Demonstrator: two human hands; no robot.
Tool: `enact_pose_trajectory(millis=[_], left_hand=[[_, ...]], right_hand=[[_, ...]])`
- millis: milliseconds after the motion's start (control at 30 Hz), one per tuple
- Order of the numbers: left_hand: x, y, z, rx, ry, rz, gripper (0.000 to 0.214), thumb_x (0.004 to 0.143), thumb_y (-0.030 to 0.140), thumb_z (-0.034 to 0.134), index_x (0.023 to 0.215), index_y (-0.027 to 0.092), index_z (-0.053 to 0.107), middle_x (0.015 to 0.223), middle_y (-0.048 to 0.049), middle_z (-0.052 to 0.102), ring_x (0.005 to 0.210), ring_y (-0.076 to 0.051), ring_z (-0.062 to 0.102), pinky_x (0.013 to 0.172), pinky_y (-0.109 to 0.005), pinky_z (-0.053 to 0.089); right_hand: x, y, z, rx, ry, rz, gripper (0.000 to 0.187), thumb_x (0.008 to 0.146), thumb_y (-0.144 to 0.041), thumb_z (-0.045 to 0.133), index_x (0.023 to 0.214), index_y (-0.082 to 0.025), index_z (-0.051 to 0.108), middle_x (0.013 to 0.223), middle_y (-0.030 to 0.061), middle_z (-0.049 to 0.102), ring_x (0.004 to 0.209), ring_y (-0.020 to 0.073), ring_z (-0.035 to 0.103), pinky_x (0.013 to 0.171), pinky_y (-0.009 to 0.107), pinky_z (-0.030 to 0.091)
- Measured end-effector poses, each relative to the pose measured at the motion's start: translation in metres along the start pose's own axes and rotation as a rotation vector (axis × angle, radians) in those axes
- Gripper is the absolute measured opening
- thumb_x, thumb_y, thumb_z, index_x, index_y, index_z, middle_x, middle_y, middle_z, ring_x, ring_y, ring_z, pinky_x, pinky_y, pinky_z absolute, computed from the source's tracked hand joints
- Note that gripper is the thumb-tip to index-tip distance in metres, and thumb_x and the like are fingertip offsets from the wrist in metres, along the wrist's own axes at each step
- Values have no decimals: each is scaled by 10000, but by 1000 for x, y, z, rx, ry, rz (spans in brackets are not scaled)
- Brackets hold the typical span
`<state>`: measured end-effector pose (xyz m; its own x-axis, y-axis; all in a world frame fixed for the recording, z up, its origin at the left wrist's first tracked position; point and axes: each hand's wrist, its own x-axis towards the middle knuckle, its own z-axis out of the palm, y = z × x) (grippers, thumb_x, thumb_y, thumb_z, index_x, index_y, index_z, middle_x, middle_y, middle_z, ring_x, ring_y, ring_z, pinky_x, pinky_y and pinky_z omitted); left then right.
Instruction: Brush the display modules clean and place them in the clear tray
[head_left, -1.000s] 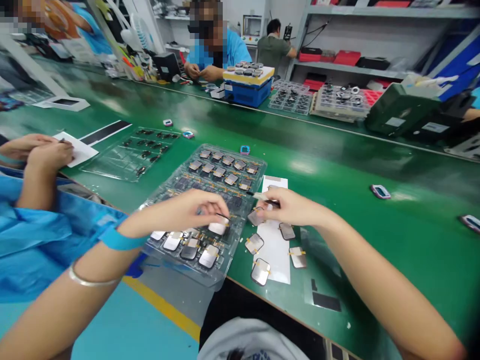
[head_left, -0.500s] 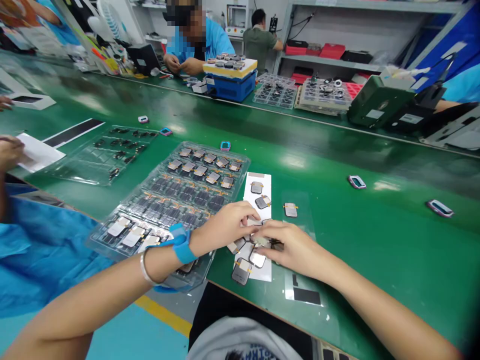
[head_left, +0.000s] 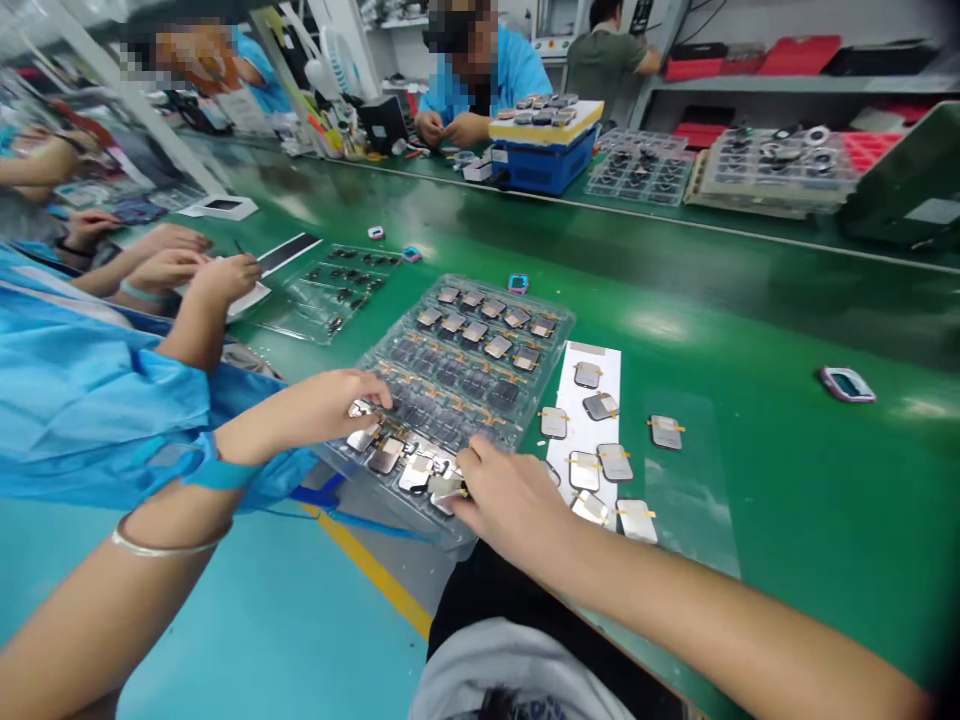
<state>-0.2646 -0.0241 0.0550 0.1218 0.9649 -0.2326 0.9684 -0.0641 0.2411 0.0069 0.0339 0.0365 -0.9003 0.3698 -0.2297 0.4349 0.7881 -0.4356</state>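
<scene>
My left hand [head_left: 319, 412], with a blue wrist strap [head_left: 232, 474] and a bangle, hovers over the near left corner of the clear plastic tray [head_left: 431, 520]. Its thumb and fingers are apart, around a small watch screen module [head_left: 362, 432]. At the tray's near right edge, my right hand [head_left: 517, 495] has thumb and fingertips on another screen module [head_left: 445, 488], partly hidden by the fingers. More silver-backed modules with orange flex tabs, such as one module [head_left: 386, 456], lie in the tray's front and back rows. Several modules rest on and around a white sheet [head_left: 600, 352].
A clear film [head_left: 697, 500] lies right of the sheet, under one module. Small watch cases, one case [head_left: 847, 384] at right, sit on the green table. A co-worker's hands [head_left: 225, 280] work at left beside another clear tray [head_left: 300, 320]. A blue box [head_left: 544, 165] stands opposite.
Both hands have moved left from the modules on the white sheet to the tray's front row. The right hand now has a module at the tray. The view has turned left.
</scene>
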Motion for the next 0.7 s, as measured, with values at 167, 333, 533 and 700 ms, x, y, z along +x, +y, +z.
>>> enact_pose_trajectory(millis=[167,333,533,700], left_hand=[[-18,17,11,-95,72,118,180,886,340,609,999,222,684,1155,-82,596,1098,-252,577,978,-346,449],[-20,30,18,-185,-62,162,111,850,232,633,959,216,646,1038,-55,593,980,-230,579,865,-300,469],[-6,21,14,-234,-222,176,134,852,152,512,890,221,620,921,-35,637,824,-194,608,738,-259,470],[10,18,8,-209,-264,21,177,722,154,568,834,213,691,831,-17,674,733,-187,613,661,-238,442]], right_hand=[[13,-17,7,-15,-35,16,330,850,-225,677,1146,-106,592,1169,208,612,779,297,730,567,351,477],[7,-14,1,69,-19,18,322,868,-228,622,1174,-179,535,1020,103,712,861,276,725,619,324,463],[-46,44,-35,395,231,22,156,862,-209,557,1010,-228,601,941,25,711,841,180,657,725,287,448],[-108,133,-51,382,255,276,180,841,-381,582,802,-206,561,814,14,632,738,164,561,683,281,436]])
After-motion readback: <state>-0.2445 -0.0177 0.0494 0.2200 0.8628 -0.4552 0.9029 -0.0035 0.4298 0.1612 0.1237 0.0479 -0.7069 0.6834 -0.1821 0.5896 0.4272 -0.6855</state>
